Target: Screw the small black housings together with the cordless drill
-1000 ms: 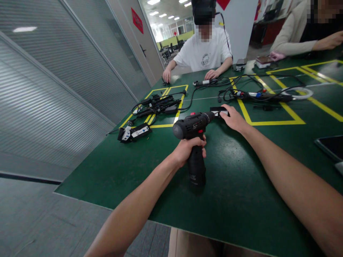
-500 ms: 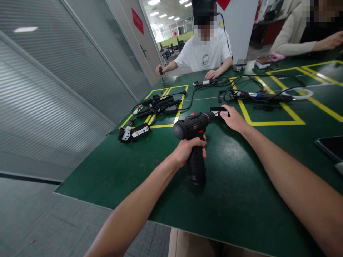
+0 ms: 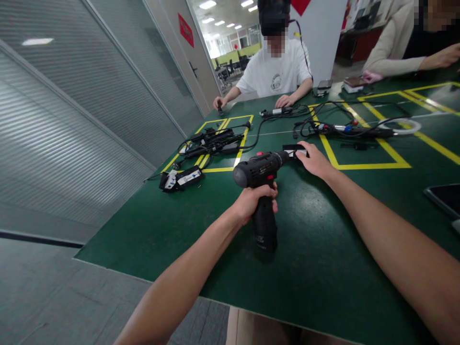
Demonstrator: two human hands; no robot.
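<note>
My left hand (image 3: 253,201) is wrapped round the handle of a black cordless drill (image 3: 257,170), whose chuck points away from me. Its battery base is close to the green tabletop. At the far end of the drill, a small black box-like piece with a white strip (image 3: 289,148) lies on the table. The fingers of my right hand (image 3: 313,159) close on the right end of this piece. The drill's tip reaches the piece's near side; whether they touch, I cannot tell.
Tangled black tools and cables (image 3: 212,143) lie at left, with black pouches (image 3: 181,178) nearer. Another cabled tool (image 3: 354,130) lies at right, inside yellow tape. A phone-like device (image 3: 445,199) sits at the right edge. Across the table, a person in white (image 3: 275,72) grips a small dark tool.
My hands, the drill and the black piece hold nearly the same position. The person opposite has lowered the small dark tool toward the table.
</note>
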